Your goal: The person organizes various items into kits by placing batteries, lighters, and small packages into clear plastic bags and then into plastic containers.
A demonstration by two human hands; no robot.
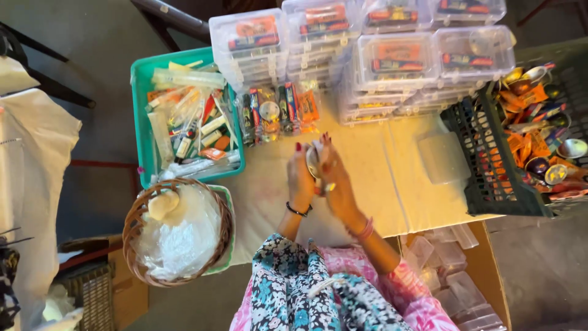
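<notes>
A small round metal bowl [313, 160], seen just above the middle of the frame, sits pinched between the person's two hands, which is why little of it shows beyond a pale rim. Going by size, the cloth-covered table [380, 178] fills the centre, and across the top of the frame stand stacks of clear lidded plastic boxes [398, 58], each already holding an orange-and-red assortment, set in rows that keep them within reach. At the right edge a dark green crate [490, 178] holds loose shiny bowls and orange packets; at upper left a teal tray [142, 122] holds tubes and sachets, sorted apart from the rest. Lower left, a wicker basket [131, 230] is lined with crumpled clear plastic. One empty clear box [442, 158] lies on the cloth beside the crate, and a short row of small packets [278, 110] stands just above the hands. The left hand [300, 181] cups the bowl from the side with its fingers curled round it, while the right hand [335, 184] presses against the other side, fingers closed on the rim, steadying it above the table.
</notes>
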